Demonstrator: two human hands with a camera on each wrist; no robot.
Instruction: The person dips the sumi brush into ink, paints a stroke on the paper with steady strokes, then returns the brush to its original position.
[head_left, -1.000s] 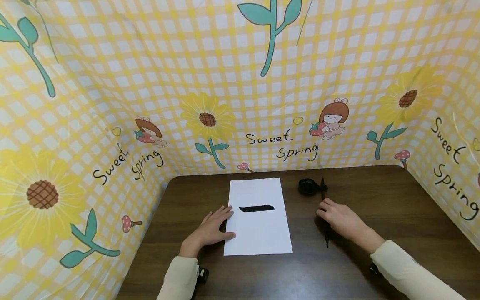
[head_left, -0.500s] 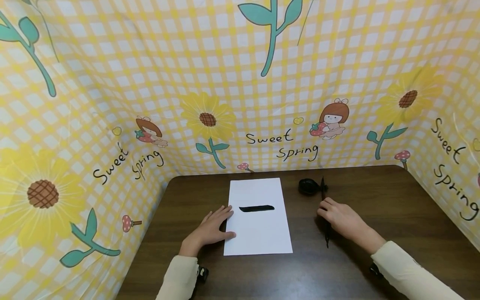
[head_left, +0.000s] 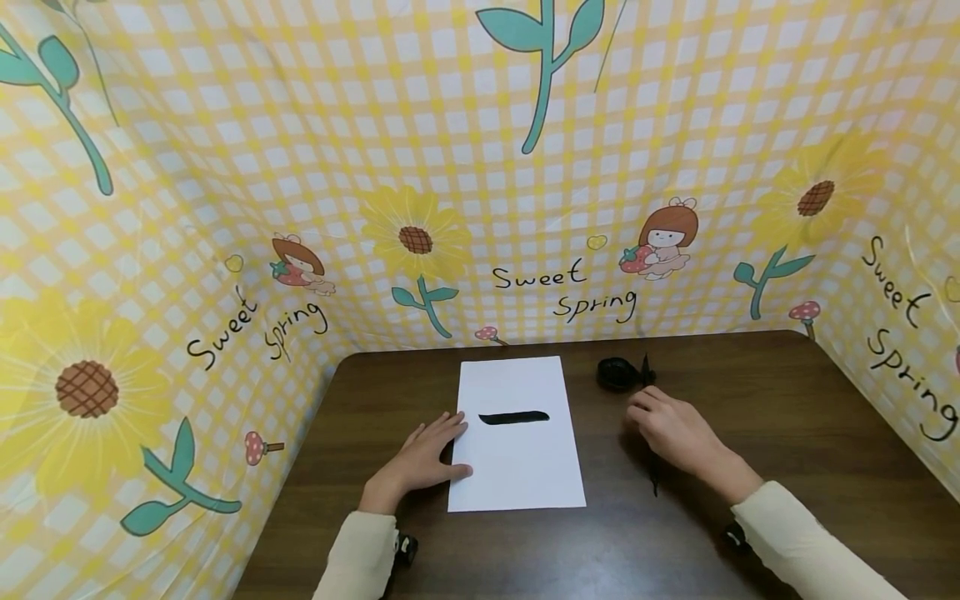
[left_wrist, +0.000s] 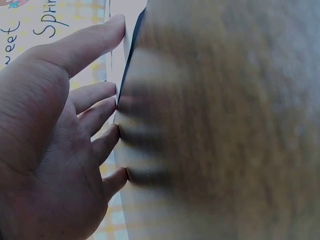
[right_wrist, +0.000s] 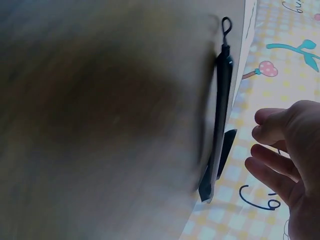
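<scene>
A white sheet of paper (head_left: pixel 517 471) bears one thick black horizontal stroke (head_left: pixel 514 418). My left hand (head_left: pixel 418 458) rests on its left edge, fingers spread; the left wrist view shows the fingertips pressed along that edge (left_wrist: pixel 119 95). A black writing brush (right_wrist: pixel 221 105) with a hanging loop lies right of the paper, its bristle end across a small black dish (head_left: pixel 617 374). My right hand (head_left: pixel 675 429) overlaps the brush's middle in the head view. In the right wrist view the fingers (right_wrist: pixel 272 172) are loosely bent and apart from the brush, holding nothing.
The dark brown wooden table (head_left: pixel 525 554) meets a yellow checked cloth (head_left: pixel 540 208) hung at the back and both sides. Black wrist cameras (head_left: pixel 406 550) sit at both cuffs.
My right hand has let go of the brush and shifted slightly up and left. The brush, the paper and my left hand have stayed put.
</scene>
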